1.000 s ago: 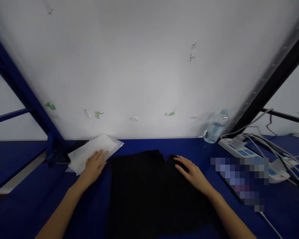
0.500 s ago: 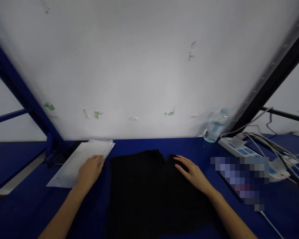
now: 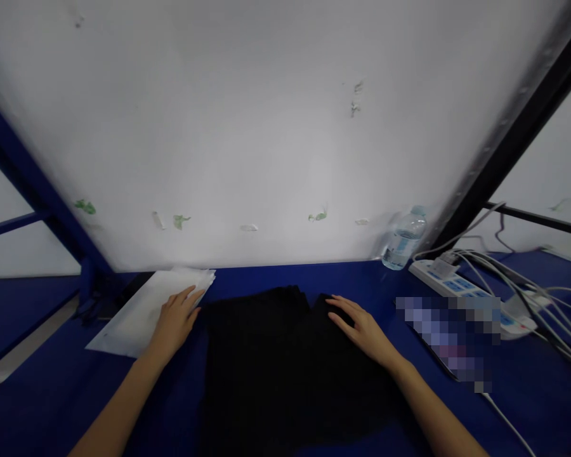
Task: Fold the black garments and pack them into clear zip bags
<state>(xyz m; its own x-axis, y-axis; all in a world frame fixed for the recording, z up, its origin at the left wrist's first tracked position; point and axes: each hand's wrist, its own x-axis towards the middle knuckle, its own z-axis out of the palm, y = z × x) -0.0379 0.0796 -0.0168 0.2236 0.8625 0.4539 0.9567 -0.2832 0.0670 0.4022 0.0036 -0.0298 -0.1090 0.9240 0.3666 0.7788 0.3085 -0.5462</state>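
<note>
A dark black garment [image 3: 266, 374], its exact kind not clear, lies spread on the blue table in front of me, with a notch in its far edge. My right hand [image 3: 359, 327] rests flat on its far right part, fingers stretched out and slightly apart. To the left of the cloth is a stack of frosted white plastic bags [image 3: 128, 324]. On the right side of that stack lies my left hand [image 3: 176, 320], its fingers apart and extended over the top bag. Neither hand is wrapped around anything.
A clear water bottle [image 3: 404, 240] stands by the white wall at the back right. In front of it are a white power strip [image 3: 450, 282] with tangled cables and a phone-like device [image 3: 450, 355] with a blurred-out screen. A blue frame post [image 3: 52, 197] rises at the left.
My left hand's fingers have spread a little more over the bags. My right hand stays on the garment. The whole view has shifted slightly, with things appearing a bit further left.
</note>
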